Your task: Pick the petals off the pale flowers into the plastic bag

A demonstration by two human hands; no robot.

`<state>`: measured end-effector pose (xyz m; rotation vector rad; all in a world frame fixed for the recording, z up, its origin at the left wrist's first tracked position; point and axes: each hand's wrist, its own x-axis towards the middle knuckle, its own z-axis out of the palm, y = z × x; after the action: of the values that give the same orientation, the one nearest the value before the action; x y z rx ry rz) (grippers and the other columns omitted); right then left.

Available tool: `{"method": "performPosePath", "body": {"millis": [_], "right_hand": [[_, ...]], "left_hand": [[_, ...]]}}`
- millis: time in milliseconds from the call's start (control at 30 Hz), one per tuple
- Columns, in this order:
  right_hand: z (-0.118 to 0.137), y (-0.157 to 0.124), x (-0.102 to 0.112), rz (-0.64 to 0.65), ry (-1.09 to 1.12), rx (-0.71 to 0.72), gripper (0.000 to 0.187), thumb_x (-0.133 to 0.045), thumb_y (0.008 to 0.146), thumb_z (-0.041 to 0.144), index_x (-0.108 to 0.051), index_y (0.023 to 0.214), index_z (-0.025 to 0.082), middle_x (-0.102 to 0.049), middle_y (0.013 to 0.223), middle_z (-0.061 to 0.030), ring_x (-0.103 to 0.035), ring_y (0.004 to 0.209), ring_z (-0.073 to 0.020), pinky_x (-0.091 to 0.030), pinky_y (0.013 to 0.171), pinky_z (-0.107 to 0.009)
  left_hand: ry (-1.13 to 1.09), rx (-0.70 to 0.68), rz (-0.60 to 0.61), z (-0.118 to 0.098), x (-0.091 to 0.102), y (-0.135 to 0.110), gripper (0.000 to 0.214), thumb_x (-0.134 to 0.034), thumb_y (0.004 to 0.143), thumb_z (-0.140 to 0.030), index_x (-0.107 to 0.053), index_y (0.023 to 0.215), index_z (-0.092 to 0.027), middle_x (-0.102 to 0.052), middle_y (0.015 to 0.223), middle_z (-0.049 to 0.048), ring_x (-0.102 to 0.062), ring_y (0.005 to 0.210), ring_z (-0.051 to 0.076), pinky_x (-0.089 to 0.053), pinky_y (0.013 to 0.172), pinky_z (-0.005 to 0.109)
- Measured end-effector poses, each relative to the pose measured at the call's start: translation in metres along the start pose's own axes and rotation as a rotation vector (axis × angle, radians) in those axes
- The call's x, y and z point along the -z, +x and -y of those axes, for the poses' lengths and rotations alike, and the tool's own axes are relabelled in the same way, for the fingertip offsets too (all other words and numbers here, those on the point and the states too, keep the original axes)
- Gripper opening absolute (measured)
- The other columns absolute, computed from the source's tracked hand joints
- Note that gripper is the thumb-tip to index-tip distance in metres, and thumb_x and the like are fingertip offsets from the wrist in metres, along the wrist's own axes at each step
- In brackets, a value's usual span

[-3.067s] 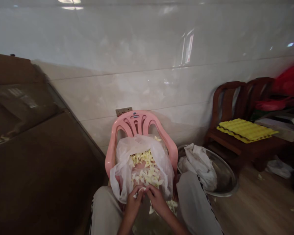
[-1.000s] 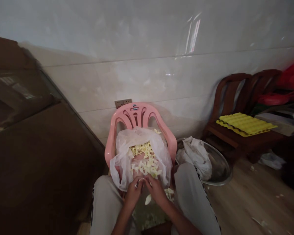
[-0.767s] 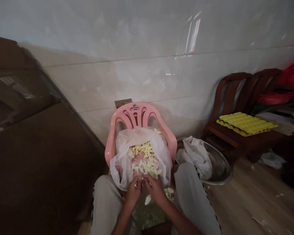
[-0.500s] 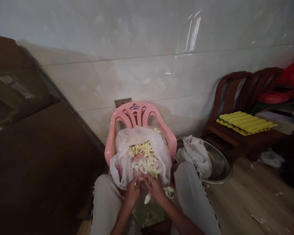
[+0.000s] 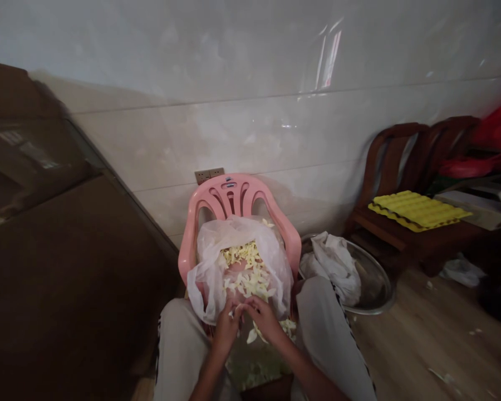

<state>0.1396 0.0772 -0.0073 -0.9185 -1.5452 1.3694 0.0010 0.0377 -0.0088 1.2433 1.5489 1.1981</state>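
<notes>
My left hand [image 5: 229, 320] and my right hand [image 5: 262, 317] meet fingertip to fingertip above the front edge of a pink plastic chair [image 5: 292, 245]. A small pale flower [image 5: 231, 313] shows in the closed fingers of my left hand. My right fingers are pinched against the left ones; what they grip is too small to make out. Just ahead, an open translucent plastic bag [image 5: 211, 278] lies on the seat with many pale yellow flowers [image 5: 254, 281] in it. More whitish pieces [image 5: 288, 328] lie below my right wrist, between my knees.
Right of the chair, a metal basin [image 5: 371, 278] holds a white cloth-like bag [image 5: 336, 264]. Yellow egg trays [image 5: 420, 209] rest on a wooden chair [image 5: 394, 161] farther right. A large brown cabinet-like panel [image 5: 67, 289] stands at the left, and a tiled wall [image 5: 250, 133] behind.
My right hand has shifted slightly, with its fingers now arched toward the left ones. More pale pieces show beneath my right hand. My left hand stays almost in place.
</notes>
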Motion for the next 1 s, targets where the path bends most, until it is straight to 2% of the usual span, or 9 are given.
{"method": "performPosePath", "body": {"millis": [167,267,400,533,667,833,1000], "right_hand": [[0.0013,-0.0012,0.0004,0.018,0.034,0.004,0.045,-0.053,0.091,0.061,-0.064,0.079,0.019,-0.066,0.075,-0.0035,-0.063,0.078,-0.0216,-0.048,0.078,-0.032],[0.0042,-0.0038,0.0006,0.026,0.033,0.004,0.049,-0.052,0.092,0.064,-0.070,0.086,0.019,-0.071,0.082,-0.0064,-0.066,0.085,-0.0244,-0.050,0.081,-0.035],[0.0049,-0.0061,-0.0015,0.024,0.040,-0.017,0.057,-0.052,0.089,0.069,-0.075,0.101,0.019,-0.075,0.093,-0.0103,-0.068,0.094,-0.0289,-0.052,0.088,-0.041],[0.0038,-0.0068,-0.0037,0.021,0.057,-0.004,0.060,-0.053,0.089,0.070,-0.075,0.110,0.019,-0.076,0.106,-0.0131,-0.069,0.103,-0.0312,-0.051,0.097,-0.046],[0.0046,-0.0073,-0.0038,0.021,0.052,0.015,0.061,-0.054,0.089,0.070,-0.075,0.114,0.019,-0.075,0.114,-0.0143,-0.068,0.109,-0.0323,-0.049,0.101,-0.049],[0.0066,-0.0082,-0.0019,0.039,0.042,0.025,0.057,-0.053,0.092,0.066,-0.075,0.117,0.020,-0.075,0.118,-0.0132,-0.068,0.112,-0.0314,-0.050,0.101,-0.047],[0.0083,-0.0076,0.0000,0.033,0.025,0.018,0.051,-0.053,0.093,0.062,-0.076,0.114,0.020,-0.076,0.112,-0.0120,-0.070,0.107,-0.0297,-0.051,0.097,-0.045]], "left_hand": [[-0.056,0.089,-0.111,-0.0043,0.0005,0.0010,0.048,-0.063,0.076,-0.067,-0.047,0.086,-0.023,-0.059,0.055,-0.0079,-0.049,0.037,0.011,-0.034,0.038,0.021],[-0.040,0.096,-0.119,-0.0083,0.0035,0.0001,0.045,-0.061,0.078,-0.065,-0.045,0.081,-0.023,-0.062,0.060,-0.0058,-0.054,0.040,0.012,-0.038,0.041,0.021],[0.002,0.004,-0.141,-0.0090,0.0066,-0.0001,0.043,-0.059,0.081,-0.065,-0.053,0.083,-0.023,-0.063,0.065,-0.0034,-0.058,0.049,0.015,-0.045,0.050,0.025],[0.089,-0.042,-0.143,-0.0076,0.0073,0.0008,0.050,-0.054,0.082,-0.069,-0.061,0.091,-0.020,-0.070,0.074,0.0017,-0.061,0.052,0.017,-0.050,0.059,0.031],[0.083,-0.025,-0.134,-0.0082,0.0063,0.0012,0.057,-0.054,0.080,-0.074,-0.065,0.092,-0.019,-0.070,0.069,0.0028,-0.065,0.057,0.021,-0.051,0.060,0.032],[-0.047,0.045,-0.160,-0.0079,0.0048,0.0026,0.066,-0.062,0.072,-0.078,-0.066,0.095,-0.017,-0.070,0.066,0.0035,-0.066,0.055,0.021,-0.054,0.057,0.032],[-0.135,0.031,-0.125,-0.0076,0.0030,0.0036,0.058,-0.065,0.075,-0.072,-0.066,0.091,-0.017,-0.075,0.075,0.0057,-0.066,0.057,0.019,-0.056,0.060,0.031]]}}
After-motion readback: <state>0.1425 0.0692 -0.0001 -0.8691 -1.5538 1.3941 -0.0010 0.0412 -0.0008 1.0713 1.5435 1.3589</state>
